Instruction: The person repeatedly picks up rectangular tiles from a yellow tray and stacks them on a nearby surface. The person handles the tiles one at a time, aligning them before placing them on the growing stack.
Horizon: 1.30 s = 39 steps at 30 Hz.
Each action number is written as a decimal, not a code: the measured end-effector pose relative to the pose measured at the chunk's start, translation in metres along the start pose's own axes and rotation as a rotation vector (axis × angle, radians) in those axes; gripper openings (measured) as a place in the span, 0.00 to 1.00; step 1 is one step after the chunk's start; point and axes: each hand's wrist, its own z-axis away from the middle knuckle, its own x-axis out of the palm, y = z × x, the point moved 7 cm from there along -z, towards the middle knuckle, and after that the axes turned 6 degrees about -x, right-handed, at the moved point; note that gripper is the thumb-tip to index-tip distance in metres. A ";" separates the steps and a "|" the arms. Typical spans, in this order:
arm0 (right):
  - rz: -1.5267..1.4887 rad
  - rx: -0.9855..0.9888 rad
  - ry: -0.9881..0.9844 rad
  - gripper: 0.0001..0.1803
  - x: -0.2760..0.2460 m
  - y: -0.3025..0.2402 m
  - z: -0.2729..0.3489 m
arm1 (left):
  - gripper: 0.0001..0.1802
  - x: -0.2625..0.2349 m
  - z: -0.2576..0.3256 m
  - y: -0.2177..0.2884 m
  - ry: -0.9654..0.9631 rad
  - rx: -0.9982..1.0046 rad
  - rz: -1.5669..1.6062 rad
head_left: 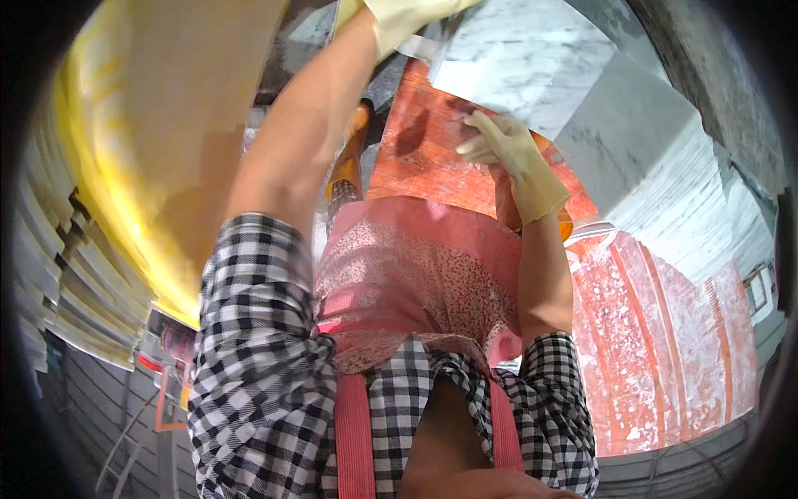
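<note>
My left hand [407, 18], in a pale cream rubber glove, reaches to the top edge; its fingers are mostly cut off there, so what they touch is hidden. In a matching glove, my right hand [509, 154] hovers over a red-orange surface [424, 137], fingers loosely apart and nothing visible in them. Just beyond it lies a white stone slab with grey veins [524, 54], closest to both hands. Beside that slab is a plain grey slab face [611, 133], and further right a streaked white one [694, 195].
A large yellow-edged tan panel [183, 91] stands close on my left. Stacked thin slabs [91, 274] line the far left. At right is a red sheet with white residue [657, 341]. My pink apron [416, 274] hangs before me, above orange boots [349, 154].
</note>
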 end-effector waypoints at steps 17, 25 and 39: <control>-0.988 -0.429 -0.069 0.28 -0.031 0.032 -0.027 | 0.36 0.104 0.041 -0.146 -0.037 -0.121 1.131; -1.472 -0.329 -0.036 0.26 -0.048 0.005 -0.024 | 0.16 0.120 0.012 -0.090 0.085 0.137 1.201; -1.329 -0.377 0.127 0.31 -0.080 0.020 -0.002 | 0.31 0.128 0.001 -0.088 0.184 0.042 0.292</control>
